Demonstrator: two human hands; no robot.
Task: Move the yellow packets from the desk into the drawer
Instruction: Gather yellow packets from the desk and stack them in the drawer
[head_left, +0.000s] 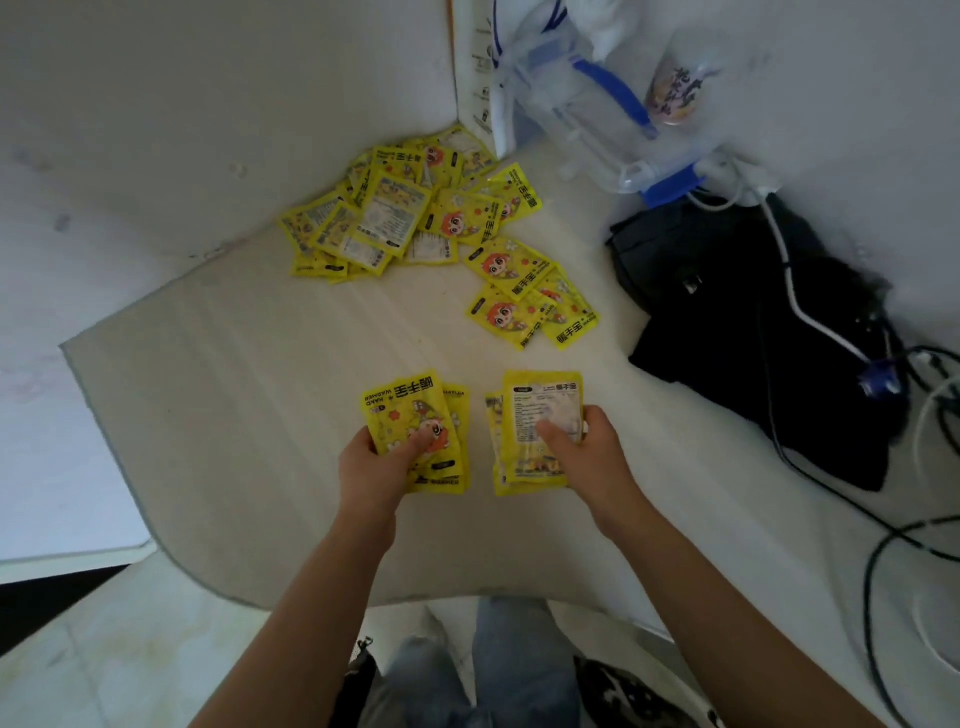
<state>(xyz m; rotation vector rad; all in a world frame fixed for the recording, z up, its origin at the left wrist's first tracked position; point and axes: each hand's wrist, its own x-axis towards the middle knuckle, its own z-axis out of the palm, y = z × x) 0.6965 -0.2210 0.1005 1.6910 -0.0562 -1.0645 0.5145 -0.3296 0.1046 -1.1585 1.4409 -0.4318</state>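
Near the desk's front edge, the left hand (375, 464) is gripping a small stack of yellow packets (415, 436), thumb curled over the top one. Just beside it, the right hand (587, 447) is holding another stack (535, 415) likewise. More packets are lying in a pile (395, 213) at the desk's (249, 415) far corner.

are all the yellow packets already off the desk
No, a pile of packets lies on the desk, while the left hand and right hand hold more.
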